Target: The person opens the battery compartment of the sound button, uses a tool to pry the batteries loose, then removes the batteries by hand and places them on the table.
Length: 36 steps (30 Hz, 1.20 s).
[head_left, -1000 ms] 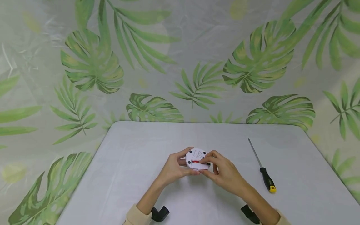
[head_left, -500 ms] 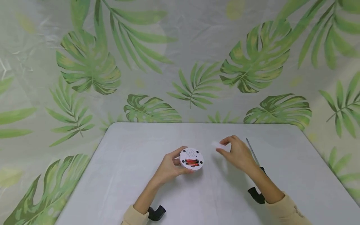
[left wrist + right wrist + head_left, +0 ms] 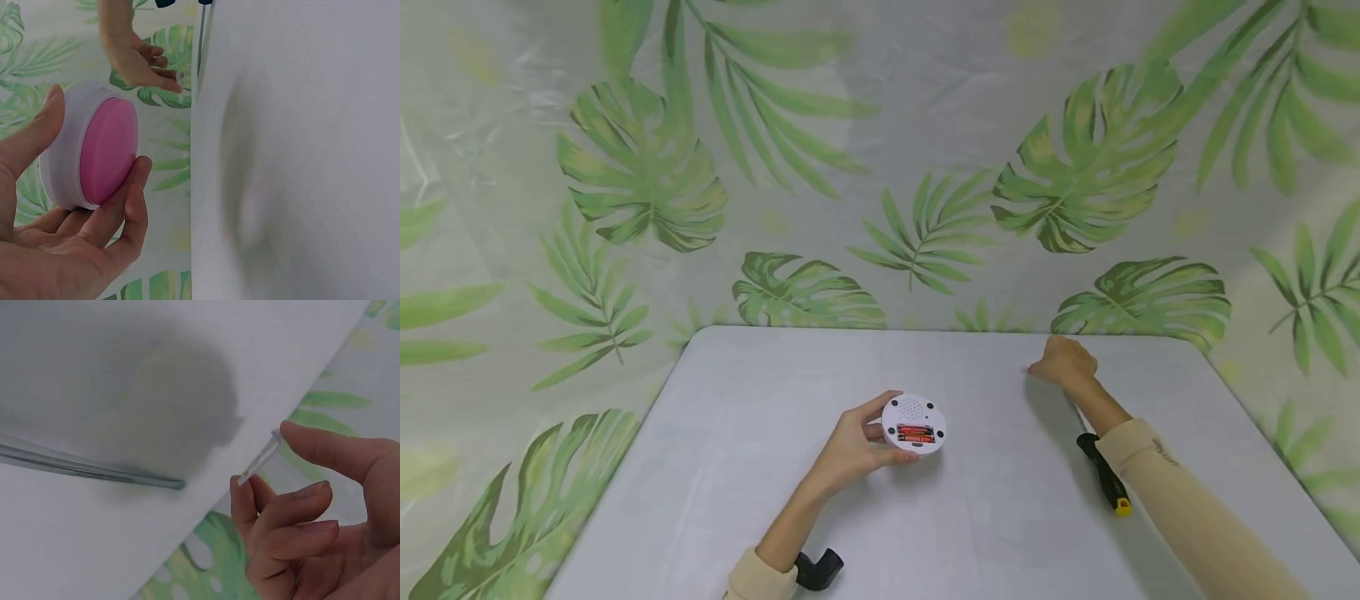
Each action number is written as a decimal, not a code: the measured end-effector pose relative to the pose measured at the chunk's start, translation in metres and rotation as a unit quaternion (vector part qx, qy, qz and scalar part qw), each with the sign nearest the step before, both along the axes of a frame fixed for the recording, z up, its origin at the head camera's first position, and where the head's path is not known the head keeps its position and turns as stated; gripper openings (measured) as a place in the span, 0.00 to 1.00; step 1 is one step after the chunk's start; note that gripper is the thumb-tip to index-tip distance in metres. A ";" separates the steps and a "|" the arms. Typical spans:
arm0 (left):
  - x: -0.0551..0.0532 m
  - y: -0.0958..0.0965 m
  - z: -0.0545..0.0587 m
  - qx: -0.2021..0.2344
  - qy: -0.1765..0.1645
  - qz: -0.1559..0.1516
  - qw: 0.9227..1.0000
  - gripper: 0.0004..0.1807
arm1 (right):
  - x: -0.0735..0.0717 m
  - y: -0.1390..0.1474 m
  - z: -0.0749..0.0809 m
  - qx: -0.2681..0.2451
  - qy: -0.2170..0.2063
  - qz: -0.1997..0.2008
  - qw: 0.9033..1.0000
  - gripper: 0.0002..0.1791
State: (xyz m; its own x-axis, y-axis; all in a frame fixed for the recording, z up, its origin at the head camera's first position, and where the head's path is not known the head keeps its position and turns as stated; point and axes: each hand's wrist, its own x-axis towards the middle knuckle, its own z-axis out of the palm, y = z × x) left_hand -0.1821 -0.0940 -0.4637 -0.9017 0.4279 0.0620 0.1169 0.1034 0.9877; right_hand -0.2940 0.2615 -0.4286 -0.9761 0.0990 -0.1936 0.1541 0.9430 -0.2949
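My left hand [image 3: 848, 450] grips a round white push-button device [image 3: 913, 407] by its rim, above the table. Its underside faces up, with speaker holes, small dark feet and an uncovered compartment where red batteries [image 3: 916, 433] lie. In the left wrist view the domed pink button [image 3: 112, 150] shows on its other side. Near the far right of the table my right hand [image 3: 1066, 362] is raised, and its thumb and index finger pinch a small white battery cover [image 3: 261, 457]. The cover is seen nearly edge-on in the right wrist view; the hand hides it in the head view.
A screwdriver [image 3: 1105, 479] with a black and yellow handle lies on the white table [image 3: 760, 375] under my right forearm; part of its shaft is hidden. A black wrist mount [image 3: 820, 571] juts from the left wrist. Leaf-patterned cloth [image 3: 925, 225] hangs behind the table.
My right hand has pulled the battery cover off the device and carried it away to the far right, uncovering the batteries. The left hand still holds the device in nearly the same place.
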 end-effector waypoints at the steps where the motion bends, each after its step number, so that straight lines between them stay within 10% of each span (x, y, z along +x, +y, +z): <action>1: 0.000 0.001 0.000 0.000 0.001 -0.002 1.000 0.47 | -0.001 0.003 -0.005 0.003 -0.005 -0.004 1.000 0.19; 10: 0.002 0.003 -0.007 0.012 -0.031 -0.014 0.999 0.47 | -0.004 0.017 -0.036 0.018 -0.014 -0.021 1.000 0.17; 19: 0.000 0.005 -0.015 0.011 -0.051 -0.023 0.998 0.46 | 0.012 0.022 -0.019 -0.001 -0.007 -0.012 1.000 0.19; 29: -0.005 0.003 -0.024 -0.008 -0.063 -0.009 0.998 0.49 | 0.062 0.044 0.015 -0.019 -0.035 0.043 0.998 0.28; 36: -0.008 0.001 -0.030 -0.029 -0.064 0.005 0.998 0.50 | 0.120 0.056 -0.001 0.037 0.013 0.067 0.997 0.22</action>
State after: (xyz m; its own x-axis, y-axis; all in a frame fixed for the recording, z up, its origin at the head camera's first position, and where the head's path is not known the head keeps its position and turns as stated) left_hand -0.1898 -0.0927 -0.4938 -0.9050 0.4181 -0.0785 -0.0108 0.1620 0.9867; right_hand -0.1742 0.3178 -0.4294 -0.9861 -0.0205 -0.1646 0.0175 0.9739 -0.2263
